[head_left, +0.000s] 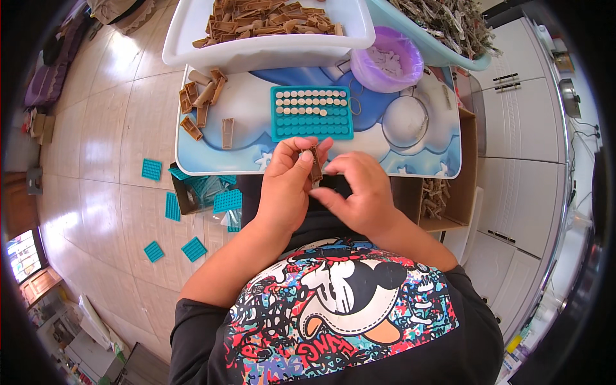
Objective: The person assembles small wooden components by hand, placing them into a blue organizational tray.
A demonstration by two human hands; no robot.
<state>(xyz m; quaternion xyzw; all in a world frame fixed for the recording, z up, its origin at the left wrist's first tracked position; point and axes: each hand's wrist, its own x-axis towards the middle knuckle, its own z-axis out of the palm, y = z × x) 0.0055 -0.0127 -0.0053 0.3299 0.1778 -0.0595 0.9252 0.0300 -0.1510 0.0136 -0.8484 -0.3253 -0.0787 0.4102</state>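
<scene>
My left hand (pixel 287 183) angles up from the lower left to the middle of the frame, thumb and fingers pinching a brown piece (pixel 316 168) upright in the picture. My right hand (pixel 362 192) leans in from the lower right, thumb and fingers parted in a loose curve beside the piece; the tips are a little blurred, so I cannot tell whether the thumb touches its lower end. Below both forearms spreads my printed shirt (pixel 346 301).

The piece crosses the line of the table's lower edge. Just above my fingertips sits the teal tray (pixel 350 133), part filled with rows of pale discs (pixel 311 102). To its left there is room as far as a lone piece (pixel 228 133), with a pile (pixel 204 97) at the table's left edge.

The table (pixel 247 99) is blue and white. A purple-lined bowl (pixel 391 81) stands at its upper right; a white tub (pixel 282 43) of brown pieces and a teal basin (pixel 449 59) fill the top. A carton (pixel 465 186) stands right of the table. At left, teal mats (pixel 194 249) lie on the tiled floor (pixel 102 199); white cabinets (pixel 523 128) line the right.
</scene>
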